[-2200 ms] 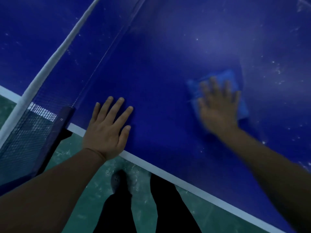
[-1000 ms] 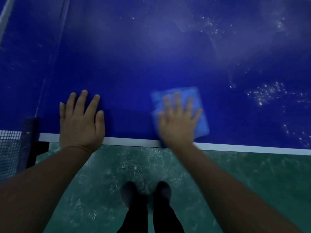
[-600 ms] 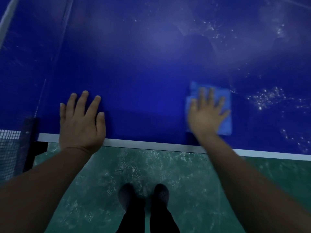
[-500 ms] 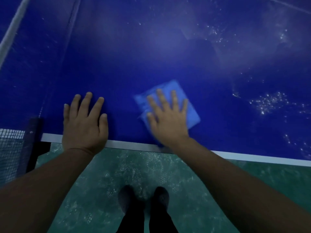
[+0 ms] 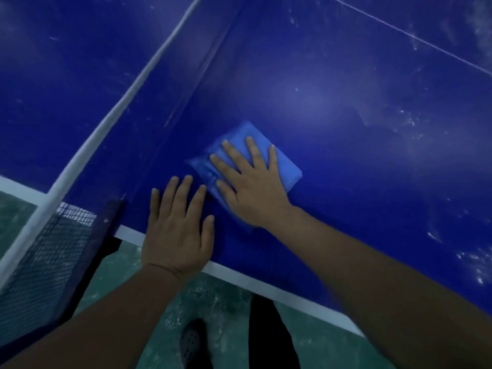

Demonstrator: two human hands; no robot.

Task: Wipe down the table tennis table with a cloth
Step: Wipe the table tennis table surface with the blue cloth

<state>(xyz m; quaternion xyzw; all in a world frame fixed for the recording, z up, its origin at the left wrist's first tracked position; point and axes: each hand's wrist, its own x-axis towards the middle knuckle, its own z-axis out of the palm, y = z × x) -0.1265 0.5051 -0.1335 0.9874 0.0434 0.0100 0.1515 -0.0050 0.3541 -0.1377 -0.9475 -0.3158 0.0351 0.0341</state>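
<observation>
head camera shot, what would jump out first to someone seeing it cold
The light blue cloth stands out most, pressed flat on the dark blue table by the right hand with spread fingers. Just beside it, the left hand rests flat at the table's white edge. On the left, the net with its white top band crosses the frame diagonally.

I see the cloth (image 5: 286, 169) lying on the table (image 5: 346, 107) under the right hand (image 5: 255, 190), near the table's near edge. The left hand (image 5: 177, 235) lies flat on that edge, just left of the cloth. The net (image 5: 53, 251) stands further left, over the floor (image 5: 226, 302) below.
</observation>
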